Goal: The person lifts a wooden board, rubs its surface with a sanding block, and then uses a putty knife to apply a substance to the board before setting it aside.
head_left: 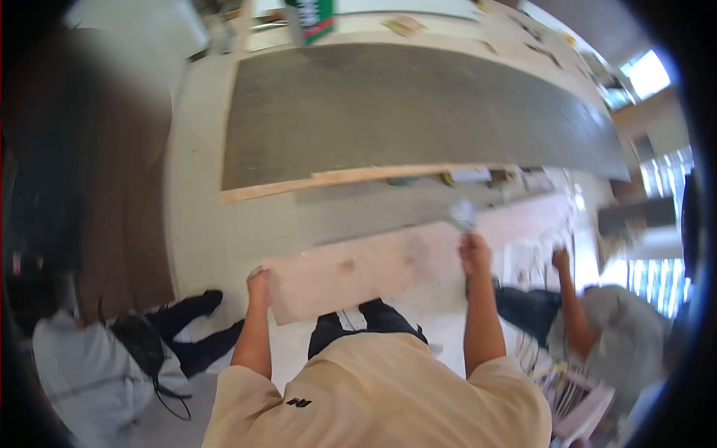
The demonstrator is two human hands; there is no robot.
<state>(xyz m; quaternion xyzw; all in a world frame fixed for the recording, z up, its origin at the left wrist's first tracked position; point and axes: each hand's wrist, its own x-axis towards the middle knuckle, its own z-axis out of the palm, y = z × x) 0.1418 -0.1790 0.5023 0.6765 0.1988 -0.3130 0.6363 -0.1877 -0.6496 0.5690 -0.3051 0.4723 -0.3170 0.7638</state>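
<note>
Left hand (258, 287): fingers clamped over near end of pale board (358, 272). Right hand (475, 254): fingers closed round blurred grey object (463, 214), board's far edge just under them. Beyond fingertips: large grey panel (418, 112). Right of right fingers: co-worker's hand (560, 260).

Long pale wooden board (358, 272), raised, slanting up rightward; blurred metal object (463, 214) above edge.

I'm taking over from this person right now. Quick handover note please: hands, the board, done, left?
Left hand: grips the pale board at its near-left end.
Right hand: closed on its far edge; a blurred metal thing just above.
Board: held up before the body, this side of the large grey sheet.
Done: board lifted. Left: not yet set down.
Another person's hand is raised nearby.
</note>
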